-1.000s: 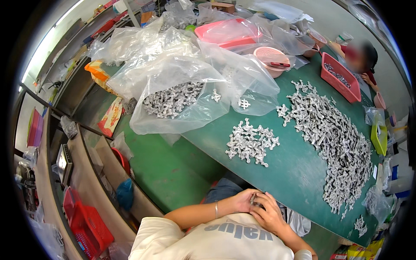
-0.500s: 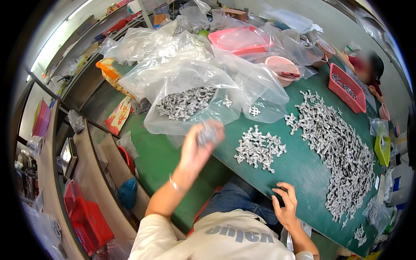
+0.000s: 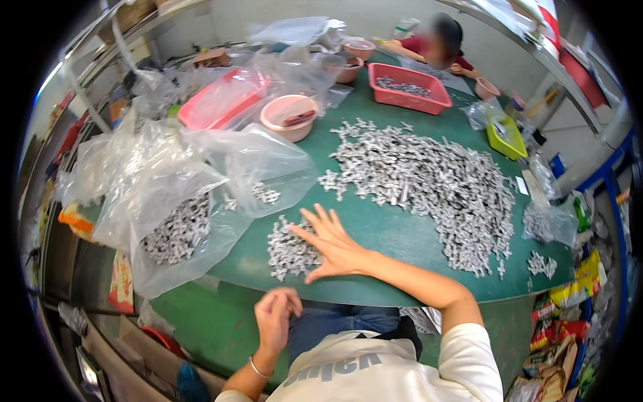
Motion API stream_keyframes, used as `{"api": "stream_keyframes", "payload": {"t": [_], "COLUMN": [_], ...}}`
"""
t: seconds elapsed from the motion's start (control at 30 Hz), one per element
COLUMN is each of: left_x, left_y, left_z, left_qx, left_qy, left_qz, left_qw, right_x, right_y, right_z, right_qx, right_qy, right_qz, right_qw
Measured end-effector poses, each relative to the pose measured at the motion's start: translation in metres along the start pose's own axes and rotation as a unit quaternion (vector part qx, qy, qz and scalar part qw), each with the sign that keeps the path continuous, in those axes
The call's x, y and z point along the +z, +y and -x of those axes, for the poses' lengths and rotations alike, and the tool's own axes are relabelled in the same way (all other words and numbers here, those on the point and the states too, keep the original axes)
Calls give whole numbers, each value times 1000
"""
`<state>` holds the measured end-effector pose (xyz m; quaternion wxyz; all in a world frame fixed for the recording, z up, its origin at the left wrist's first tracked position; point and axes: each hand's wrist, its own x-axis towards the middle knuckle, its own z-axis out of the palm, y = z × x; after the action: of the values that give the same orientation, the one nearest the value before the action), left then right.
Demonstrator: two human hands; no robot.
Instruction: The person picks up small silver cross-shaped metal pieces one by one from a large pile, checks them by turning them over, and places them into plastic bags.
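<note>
My right hand point(image 3: 335, 248) reaches left across the table, its fingers spread flat. It lies on the right side of a small pile of silvery metal parts point(image 3: 284, 251), hiding some of them. My left hand point(image 3: 276, 311) is off the table's front edge, fingers loosely curled inward, with nothing visible in them. To the left, a large clear plastic bag point(image 3: 231, 258) lies open on the table edge with many such metal parts point(image 3: 175, 234) inside. A much larger heap of the same parts point(image 3: 429, 187) spreads over the table's middle and right.
On the green table point(image 3: 375, 234) stand a pink bowl point(image 3: 274, 120), a red tray of parts point(image 3: 408, 100) and a lime basket point(image 3: 506, 141). A pink tray point(image 3: 224, 100) lies under plastic sheeting. At the far side sits another person point(image 3: 435, 50). Wooden shelving point(image 3: 127, 375) is at lower left.
My left hand, which held a clump of metal parts by the bag, has come back to the table edge without them. My right hand has moved left onto the small pile. The view has turned right.
</note>
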<state>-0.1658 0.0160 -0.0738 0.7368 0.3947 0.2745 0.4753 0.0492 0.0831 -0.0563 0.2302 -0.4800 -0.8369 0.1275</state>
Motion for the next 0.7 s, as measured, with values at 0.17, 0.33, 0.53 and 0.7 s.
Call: {"api": "stream_keyframes", "payload": {"t": [0.17, 0.33, 0.53, 0.7], "left_x": [5, 7, 9, 13], "left_y": [-37, -63, -80, -91], "left_z": [27, 17, -4, -14], "left_qx": [-228, -400, -467, -464], "left_qy": [-36, -16, -137, -197], "left_qz": [-41, 210, 375, 427], "left_qw": [972, 892, 789, 751], "right_x": [17, 8, 2, 0], "right_y": [1, -4, -24, -35], "right_z": [5, 41, 70, 95], "right_qx": [6, 44, 77, 61], "right_qy": [-26, 10, 31, 15], "right_qz": [5, -22, -47, -56], "right_qw": [1000, 999, 995, 996]}}
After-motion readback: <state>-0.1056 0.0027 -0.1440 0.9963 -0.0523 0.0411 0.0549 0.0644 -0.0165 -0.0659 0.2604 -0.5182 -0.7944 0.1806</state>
